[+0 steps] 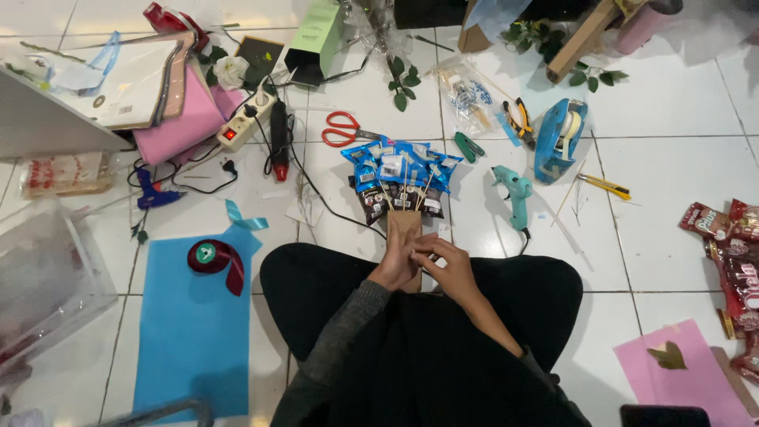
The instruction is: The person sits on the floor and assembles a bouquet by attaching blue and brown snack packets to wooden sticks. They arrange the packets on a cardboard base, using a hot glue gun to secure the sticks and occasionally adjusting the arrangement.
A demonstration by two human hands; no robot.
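1. I see a dark red ribbon roll [212, 258] lying on a blue paper sheet [190, 332], far left.
2. My left hand [398, 265] closes its fingers around the brown paper cone [405, 229] holding blue snack packets on sticks [403, 175].
3. My right hand [451, 269] pinches the cone's right edge, fingers curled shut.
4. A teal glue gun [515, 194] lies just right of it.

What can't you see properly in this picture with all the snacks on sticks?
- Head view: the brown paper handle of the snack bouquet is partly covered by the left hand and right hand.
- Head view: the red snack packets are cut off by the right edge.
- Head view: the clear plastic box at the left edge is blurred; its contents cannot be told.
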